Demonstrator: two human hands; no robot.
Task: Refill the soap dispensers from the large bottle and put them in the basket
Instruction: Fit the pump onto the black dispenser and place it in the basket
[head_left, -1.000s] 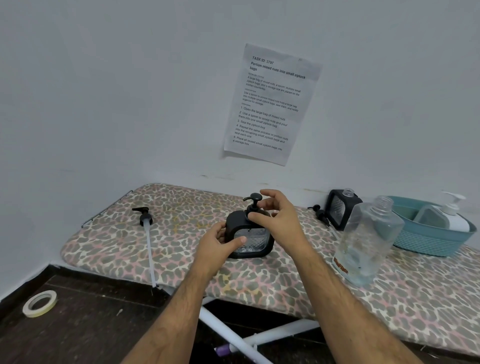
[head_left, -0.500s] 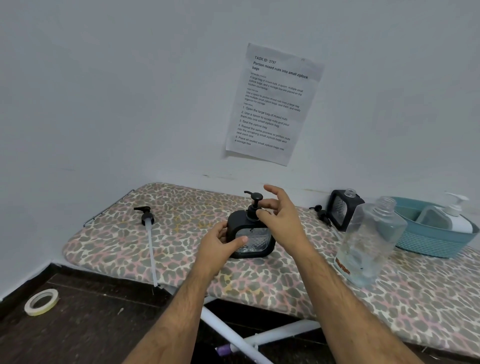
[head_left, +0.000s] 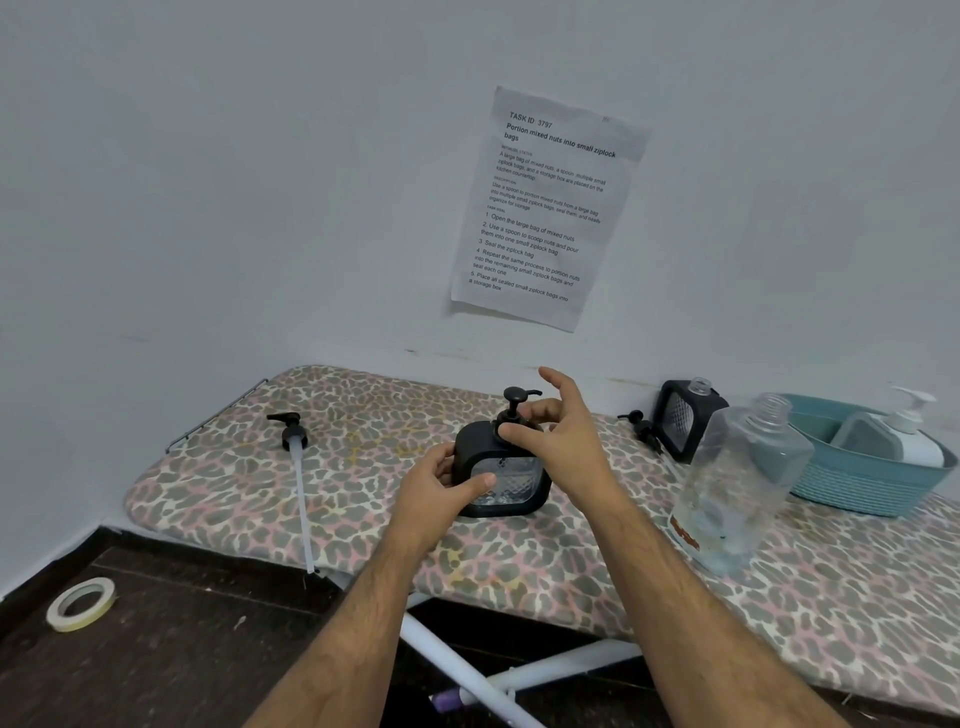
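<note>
**Black dispenser: pump being screwed on, centre of frame**

Nearest the camera, at lower centre, I have both forearms reaching in over the leopard-print board (head_left: 519, 571). My left hand (head_left: 441, 486) grips the left side of the black dispenser (head_left: 501, 475), thumb across its clear patterned window, steadying it on the board. My right hand (head_left: 558, 436) pinches the collar of the pump head (head_left: 514, 402) between thumb and forefinger; the remaining fingers are spread upward.

Step in hand, as I judge it: fitting the pump to this dispenser after filling. Some liquid appears in the lower part of the window, though I cannot confirm the level. The next move calls for turning the collar until it seats, holding the body still, then carrying the unit to the basket.

Orientation: the dispenser stands upright, long axis vertical, spout pointing toward the right of the frame.

Further right, the large clear bottle (head_left: 737, 483) stands uncapped. At left lies a loose pump (head_left: 293, 441), its tube running toward the lower edge.

Farthest, at upper right, a second black dispenser (head_left: 680, 426) stands open-necked beside the teal basket (head_left: 872, 488), which already holds a white dispenser (head_left: 898, 436).
</note>
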